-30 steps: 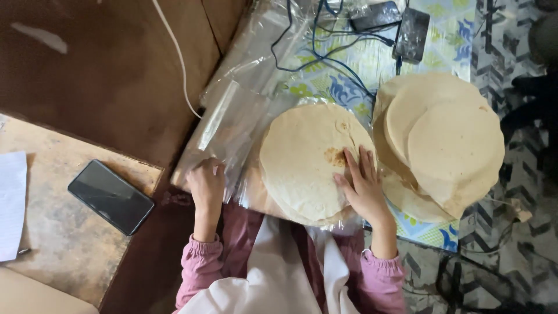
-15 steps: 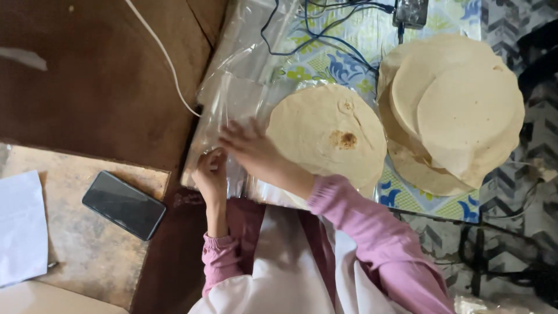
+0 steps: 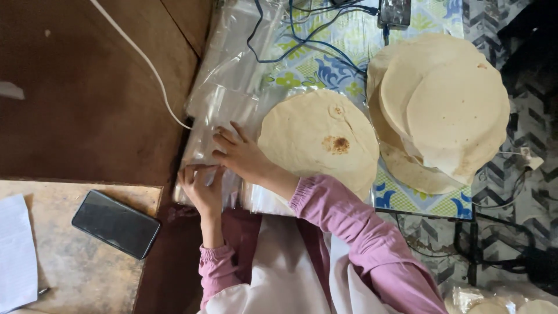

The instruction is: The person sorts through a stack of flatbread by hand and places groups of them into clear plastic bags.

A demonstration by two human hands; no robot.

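Fingers (image 3: 224, 139) of the right hand (image 3: 241, 156) lie spread and flat on a clear plastic bag (image 3: 218, 119); the left hand (image 3: 200, 187) pinches the bag's near edge between thumb and fingertips. Bag sits on the table, at the left of a single round flatbread (image 3: 317, 139) with a brown scorch mark, the two just touching. Further right: stack of flatbreads (image 3: 444, 107) on a patterned cloth (image 3: 325, 64); left, on a wooden board (image 3: 58, 250), a dark phone (image 3: 115, 223).
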